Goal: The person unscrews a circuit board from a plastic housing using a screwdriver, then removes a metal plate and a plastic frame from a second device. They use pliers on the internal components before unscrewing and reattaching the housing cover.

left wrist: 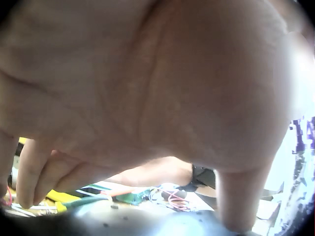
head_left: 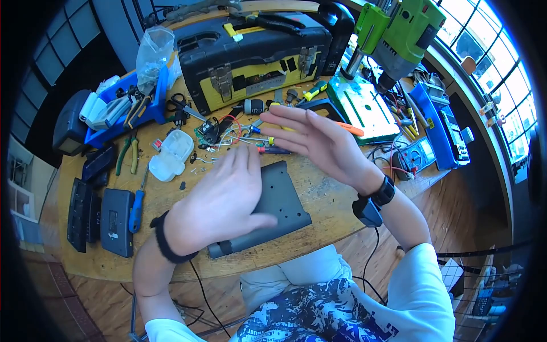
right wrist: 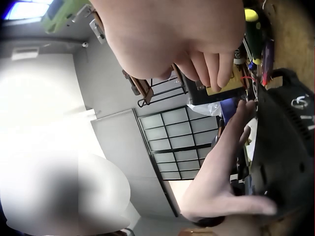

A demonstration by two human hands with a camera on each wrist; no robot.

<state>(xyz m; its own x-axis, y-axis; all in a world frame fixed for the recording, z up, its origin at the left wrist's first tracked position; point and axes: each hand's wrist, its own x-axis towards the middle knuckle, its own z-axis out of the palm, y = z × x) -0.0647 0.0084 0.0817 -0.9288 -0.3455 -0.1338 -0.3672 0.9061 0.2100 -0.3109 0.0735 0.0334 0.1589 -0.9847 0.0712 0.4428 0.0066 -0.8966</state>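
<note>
A dark flat plastic panel point(head_left: 285, 196) with small holes and a rounded front edge lies on the wooden table point(head_left: 325, 211). My left hand point(head_left: 219, 199) is over its left part, back upward, fingers straight and thumb stretched to the right; it hides that part of the panel. In the left wrist view the palm fills most of the picture, above the panel's surface point(left wrist: 123, 221). My right hand point(head_left: 319, 142) is raised beyond the panel's right side, fingers extended to the left, holding nothing. The right wrist view shows the panel point(right wrist: 285, 142) beside the left hand point(right wrist: 216, 172).
Behind the hands stands a black and yellow toolbox point(head_left: 256, 62). A green drill press point(head_left: 393, 40) is at back right, near a multimeter point(head_left: 416, 154). At left lie a clear plastic case point(head_left: 171, 154), a blue screwdriver point(head_left: 137, 211), pliers point(head_left: 126, 154) and a grey box point(head_left: 117, 222).
</note>
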